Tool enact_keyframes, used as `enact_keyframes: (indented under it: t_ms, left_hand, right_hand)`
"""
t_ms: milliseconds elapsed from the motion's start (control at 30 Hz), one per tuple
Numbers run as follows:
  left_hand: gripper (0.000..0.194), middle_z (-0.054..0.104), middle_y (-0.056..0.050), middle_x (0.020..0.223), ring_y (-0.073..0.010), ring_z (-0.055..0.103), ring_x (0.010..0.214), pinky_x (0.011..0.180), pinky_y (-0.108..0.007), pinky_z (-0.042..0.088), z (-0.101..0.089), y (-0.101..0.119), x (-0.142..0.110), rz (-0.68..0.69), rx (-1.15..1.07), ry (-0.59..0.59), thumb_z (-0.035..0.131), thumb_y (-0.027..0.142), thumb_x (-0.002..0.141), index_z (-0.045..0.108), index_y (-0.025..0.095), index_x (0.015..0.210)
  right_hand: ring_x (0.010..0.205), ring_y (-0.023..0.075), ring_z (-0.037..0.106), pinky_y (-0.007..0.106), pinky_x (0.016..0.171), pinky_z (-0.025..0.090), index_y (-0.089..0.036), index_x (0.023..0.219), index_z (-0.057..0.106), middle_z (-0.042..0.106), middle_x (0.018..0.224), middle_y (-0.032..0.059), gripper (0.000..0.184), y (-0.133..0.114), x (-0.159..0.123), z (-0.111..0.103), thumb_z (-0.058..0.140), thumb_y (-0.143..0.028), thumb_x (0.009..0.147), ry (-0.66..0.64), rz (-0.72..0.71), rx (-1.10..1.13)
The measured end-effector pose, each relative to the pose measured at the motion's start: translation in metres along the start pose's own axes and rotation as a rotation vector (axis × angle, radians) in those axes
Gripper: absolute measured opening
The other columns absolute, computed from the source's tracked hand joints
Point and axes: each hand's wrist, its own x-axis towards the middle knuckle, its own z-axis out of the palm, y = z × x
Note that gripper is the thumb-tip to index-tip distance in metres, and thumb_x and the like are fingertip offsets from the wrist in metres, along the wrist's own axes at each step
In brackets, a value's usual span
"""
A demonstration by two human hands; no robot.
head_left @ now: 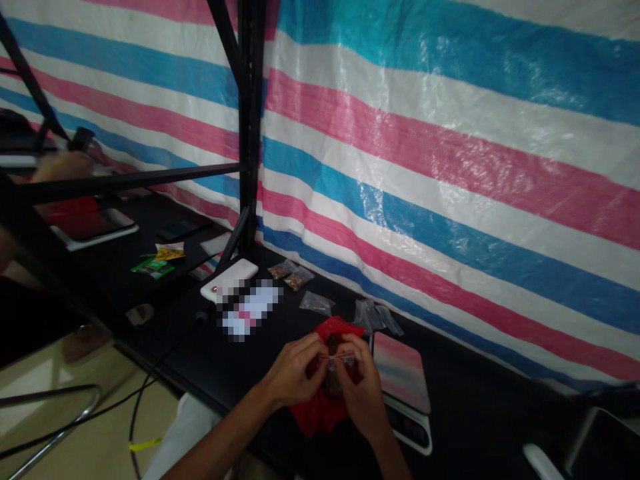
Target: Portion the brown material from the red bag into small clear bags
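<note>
My left hand [295, 370] and my right hand [361, 390] meet above the black tabletop, fingers pinching a small transparent bag of dark contents [334, 373]. A thin reddish band [339, 358] stretches across its neck between my fingers. Under and around both hands bunches a red plastic bag [320, 417], partly hidden by them. Just right of my right hand lies a digital scale [401, 373] with a pink-toned top and dark buttons. The bag's contents are mostly hidden behind my fingers.
Small filled bags [290, 274] and empty transparent bags [367, 316] lie beyond my hands, beside a white power bank [230, 280]. A striped tarp [450, 167] and a black shelf post [250, 120] stand behind. A co-worker's hand [60, 167] appears far left, near a tablet [93, 224].
</note>
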Motion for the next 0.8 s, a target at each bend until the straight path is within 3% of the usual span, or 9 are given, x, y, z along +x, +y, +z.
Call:
enact_keyframes:
  t_ms: [167,367,500,633,800]
  left_hand:
    - [0.011,0.062,-0.004,0.083,-0.0164,0.059,0.077,0.07,-0.027,0.044,0.003,-0.004,-0.002,0.029,-0.024,0.034,0.049,0.016,0.095,0.054,0.021,0.087]
    - [0.019,0.06,-0.002,0.076,-0.0152,0.058,0.071,0.065,-0.026,0.043,0.005,-0.009,0.0,0.033,-0.06,0.05,0.046,0.01,0.093,0.052,0.021,0.079]
    - [0.018,0.057,-0.002,0.075,-0.0151,0.056,0.068,0.062,-0.026,0.042,0.002,-0.007,0.001,-0.022,-0.058,0.04,0.047,0.012,0.091,0.049,0.022,0.076]
    - [0.02,0.06,-0.004,0.083,-0.0164,0.059,0.076,0.069,-0.027,0.045,-0.001,-0.003,0.002,-0.063,-0.063,0.037,0.039,0.021,0.1,0.055,0.021,0.087]
    - [0.025,0.065,-0.004,0.092,-0.0174,0.065,0.083,0.077,-0.029,0.047,0.001,-0.007,0.003,-0.233,-0.053,0.202,0.031,0.022,0.103,0.056,0.023,0.104]
  right_hand:
    - [0.093,0.019,0.065,0.033,0.092,0.051,-0.023,0.127,0.054,0.066,0.096,0.0016,0.038,0.0,0.001,0.0,0.063,-0.028,0.09,-0.009,-0.001,-0.007]
    - [0.078,0.0175,0.065,0.029,0.076,0.055,-0.022,0.12,0.058,0.064,0.085,-0.0003,0.032,-0.005,0.0,0.001,0.063,-0.028,0.089,-0.005,0.007,-0.007]
    - [0.091,0.0205,0.068,0.032,0.085,0.055,-0.022,0.115,0.064,0.07,0.098,0.0037,0.03,-0.002,0.0,-0.001,0.065,-0.03,0.087,0.009,-0.014,-0.089]
    - [0.105,0.0251,0.067,0.039,0.096,0.053,-0.022,0.108,0.069,0.072,0.11,0.0073,0.028,0.002,0.003,-0.01,0.069,-0.034,0.083,0.102,-0.025,-0.141]
    - [0.089,0.0219,0.071,0.036,0.082,0.057,-0.022,0.114,0.063,0.072,0.1,0.0058,0.037,-0.017,0.027,-0.017,0.072,-0.039,0.082,0.245,-0.002,0.008]
